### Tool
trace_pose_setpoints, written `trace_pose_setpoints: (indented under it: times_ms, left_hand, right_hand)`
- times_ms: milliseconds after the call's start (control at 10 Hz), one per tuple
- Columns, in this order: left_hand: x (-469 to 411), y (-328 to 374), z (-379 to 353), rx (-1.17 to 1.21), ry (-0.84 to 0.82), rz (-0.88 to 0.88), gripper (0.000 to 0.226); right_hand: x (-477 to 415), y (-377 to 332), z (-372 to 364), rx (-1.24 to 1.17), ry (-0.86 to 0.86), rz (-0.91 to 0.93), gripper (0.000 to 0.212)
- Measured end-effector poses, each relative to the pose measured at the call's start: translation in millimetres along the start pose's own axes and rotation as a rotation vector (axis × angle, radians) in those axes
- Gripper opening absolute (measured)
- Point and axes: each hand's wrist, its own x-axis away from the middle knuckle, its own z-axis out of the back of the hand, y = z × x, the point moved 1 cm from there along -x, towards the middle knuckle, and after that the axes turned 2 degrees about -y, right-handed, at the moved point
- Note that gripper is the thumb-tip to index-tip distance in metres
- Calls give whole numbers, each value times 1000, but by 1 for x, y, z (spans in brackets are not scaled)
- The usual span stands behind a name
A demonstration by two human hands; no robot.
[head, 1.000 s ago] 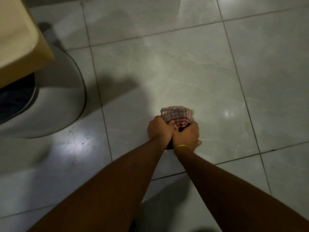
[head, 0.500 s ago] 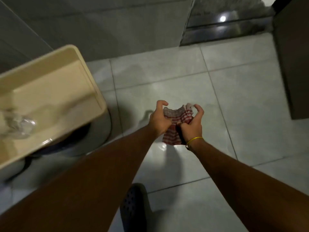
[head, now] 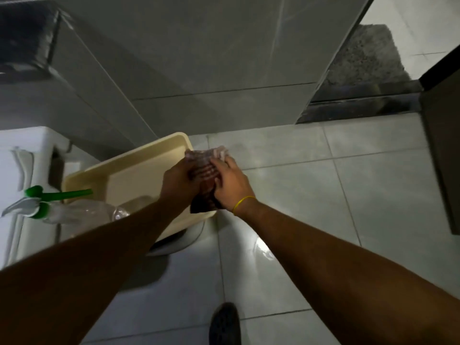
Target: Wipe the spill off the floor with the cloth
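The red-and-white checked cloth [head: 205, 168] is bunched up in the air, clasped between both my hands over the right edge of a cream tray [head: 139, 170]. My left hand [head: 178, 181] grips its left side and my right hand [head: 230, 183], with a yellow band at the wrist, presses on its right side. A dark corner of the cloth hangs below my hands. The grey tiled floor [head: 323, 195] lies below, glossy with a bright reflection; I cannot make out a spill on it.
The cream tray rests on a round grey bin [head: 185, 239] at the left. A clear spray bottle with a green nozzle [head: 49, 205] lies in the tray. A white appliance [head: 22, 170] stands far left, a dark cabinet [head: 443, 158] at right. My dark shoe [head: 225, 324] is below.
The cloth was pressed on the floor a second ago. Both hands have lifted it and carried it up and left, over the tray's edge. My view has risen to show the wall.
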Motion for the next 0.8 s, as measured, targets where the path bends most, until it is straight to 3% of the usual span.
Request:
trace_pose_setpoints:
  times_ms: [100, 200, 300, 400, 500, 600, 700, 800]
  left_hand:
    - [-7, -62, 6, -159, 2, 67, 41]
    - [-9, -88, -4, -248, -28, 96, 41]
    - [-13, -115, -19, -232, -55, 166, 46]
    - [-12, -122, -22, -501, -230, 160, 54]
    - [-4, -106, -9, -615, -345, 224, 74]
    - [3, -76, -1, -539, -319, 189, 87]
    - [18, -11, -1, -576, -164, 64, 76]
    - [31, 48, 4, -646, -132, -54, 66]
  right_hand:
    - [-21, -20, -52, 197, -155, 82, 90]
    - [-30, -21, -82, 321, -218, 128, 100]
    - [-37, -20, -114, 536, -247, 146, 93]
    - [-36, -24, -116, 504, -217, 108, 73]
    - [-22, -34, -93, 437, -181, 107, 54]
    - [-3, -34, -62, 435, -196, 108, 48]
    - [30, -23, -3, 565, -178, 126, 48]
    - [57, -17, 51, 628, -129, 76, 52]
